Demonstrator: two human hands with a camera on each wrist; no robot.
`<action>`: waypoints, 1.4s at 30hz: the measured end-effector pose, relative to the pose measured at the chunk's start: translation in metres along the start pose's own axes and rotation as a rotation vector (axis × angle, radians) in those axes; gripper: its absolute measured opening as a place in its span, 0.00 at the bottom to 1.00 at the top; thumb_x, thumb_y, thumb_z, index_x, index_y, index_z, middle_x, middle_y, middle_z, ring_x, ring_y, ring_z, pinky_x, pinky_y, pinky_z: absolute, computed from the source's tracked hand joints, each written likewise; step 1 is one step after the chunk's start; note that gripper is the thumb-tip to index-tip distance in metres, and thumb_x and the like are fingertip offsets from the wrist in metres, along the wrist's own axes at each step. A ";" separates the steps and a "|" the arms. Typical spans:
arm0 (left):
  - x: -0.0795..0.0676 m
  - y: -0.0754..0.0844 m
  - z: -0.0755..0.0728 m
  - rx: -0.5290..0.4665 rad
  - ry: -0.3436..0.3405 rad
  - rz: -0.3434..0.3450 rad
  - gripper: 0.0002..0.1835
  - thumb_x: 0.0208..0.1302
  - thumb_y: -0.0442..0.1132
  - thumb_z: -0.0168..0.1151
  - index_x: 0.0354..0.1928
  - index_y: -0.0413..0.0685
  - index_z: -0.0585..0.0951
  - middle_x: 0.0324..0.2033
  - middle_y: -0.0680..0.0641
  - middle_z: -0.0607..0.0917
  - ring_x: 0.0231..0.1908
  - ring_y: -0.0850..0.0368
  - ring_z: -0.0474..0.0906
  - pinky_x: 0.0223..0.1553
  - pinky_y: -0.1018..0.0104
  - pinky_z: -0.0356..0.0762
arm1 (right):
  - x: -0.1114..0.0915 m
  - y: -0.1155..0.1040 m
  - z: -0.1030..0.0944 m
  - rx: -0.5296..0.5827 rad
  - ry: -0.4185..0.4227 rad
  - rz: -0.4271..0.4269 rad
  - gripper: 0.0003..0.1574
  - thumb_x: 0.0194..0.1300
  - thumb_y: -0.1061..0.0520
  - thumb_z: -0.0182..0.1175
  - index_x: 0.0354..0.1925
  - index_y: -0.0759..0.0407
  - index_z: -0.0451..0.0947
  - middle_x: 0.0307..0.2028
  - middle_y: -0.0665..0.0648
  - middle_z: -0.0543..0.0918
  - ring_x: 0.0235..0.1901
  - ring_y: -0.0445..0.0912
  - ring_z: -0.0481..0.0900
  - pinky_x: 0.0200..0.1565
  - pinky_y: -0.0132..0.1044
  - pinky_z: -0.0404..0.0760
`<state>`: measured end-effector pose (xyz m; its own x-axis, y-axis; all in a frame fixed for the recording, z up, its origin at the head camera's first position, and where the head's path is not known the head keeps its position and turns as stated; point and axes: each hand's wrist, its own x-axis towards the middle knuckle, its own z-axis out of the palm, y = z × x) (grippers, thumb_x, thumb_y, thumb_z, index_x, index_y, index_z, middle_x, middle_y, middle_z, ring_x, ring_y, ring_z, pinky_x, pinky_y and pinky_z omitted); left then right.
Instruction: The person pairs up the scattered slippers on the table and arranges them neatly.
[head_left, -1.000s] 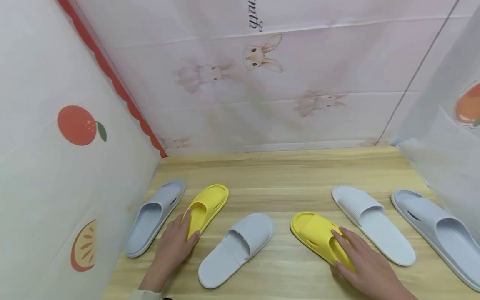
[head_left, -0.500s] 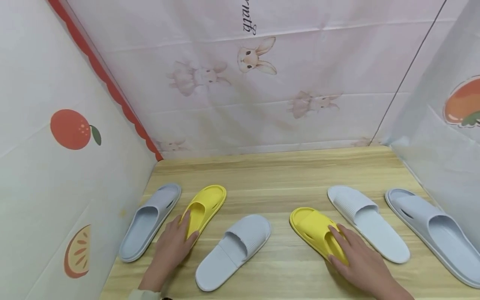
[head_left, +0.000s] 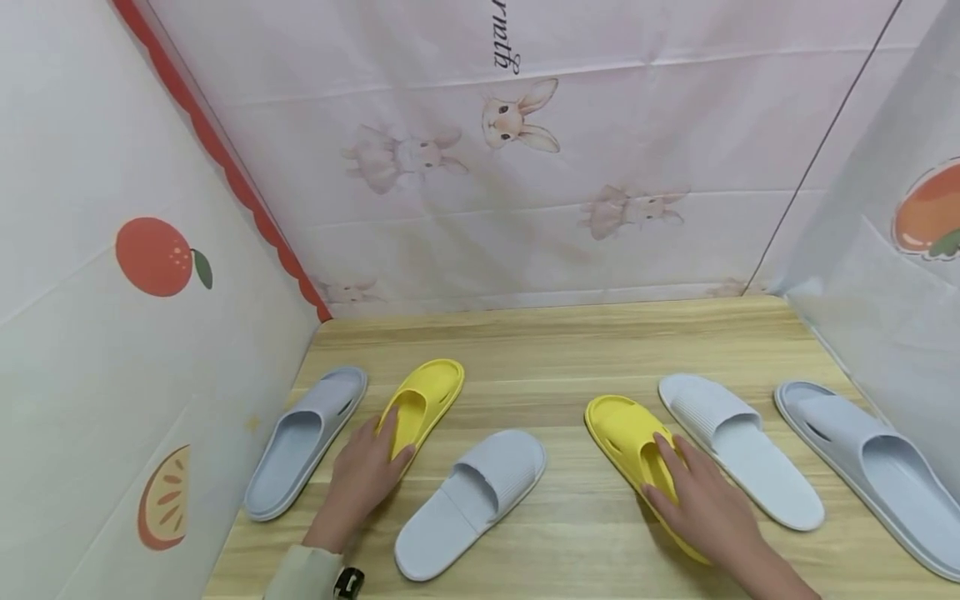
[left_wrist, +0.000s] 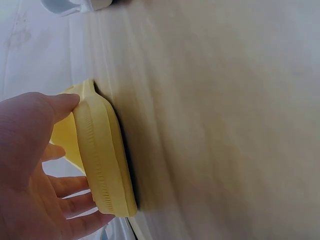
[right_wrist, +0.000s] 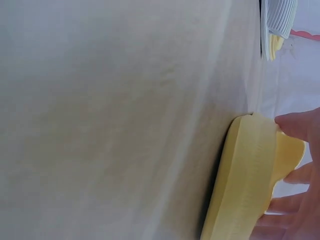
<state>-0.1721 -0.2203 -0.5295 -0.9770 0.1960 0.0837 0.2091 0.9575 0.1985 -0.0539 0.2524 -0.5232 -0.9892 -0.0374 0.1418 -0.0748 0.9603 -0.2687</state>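
On the wooden surface [head_left: 555,350], both hands grip yellow slippers (thumb one side, fingers inside): left hand [head_left: 365,475] the lower-left yellow slipper [head_left: 423,404], right hand [head_left: 701,504] the lower-right yellow slipper [head_left: 626,429], ready to shift.

Matt, foamy-looking yellow slippers [head_left: 422,404], ribbed along the sole edge. The table [head_left: 555,342] shows pale wood grain, smooth. Wrinkled printed sheeting [head_left: 600,150] behind.
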 end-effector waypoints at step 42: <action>0.075 0.066 0.005 -0.060 -0.055 -0.042 0.37 0.71 0.57 0.59 0.74 0.47 0.66 0.63 0.30 0.72 0.61 0.34 0.70 0.53 0.39 0.77 | 0.099 -0.029 0.019 0.017 0.000 0.099 0.46 0.68 0.39 0.62 0.73 0.62 0.61 0.63 0.75 0.70 0.57 0.71 0.72 0.39 0.70 0.77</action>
<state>-0.2314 -0.1414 -0.5154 -0.9855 0.1686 0.0208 0.1682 0.9510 0.2595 -0.1522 0.2154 -0.5196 -0.9919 0.0577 0.1132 0.0215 0.9544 -0.2976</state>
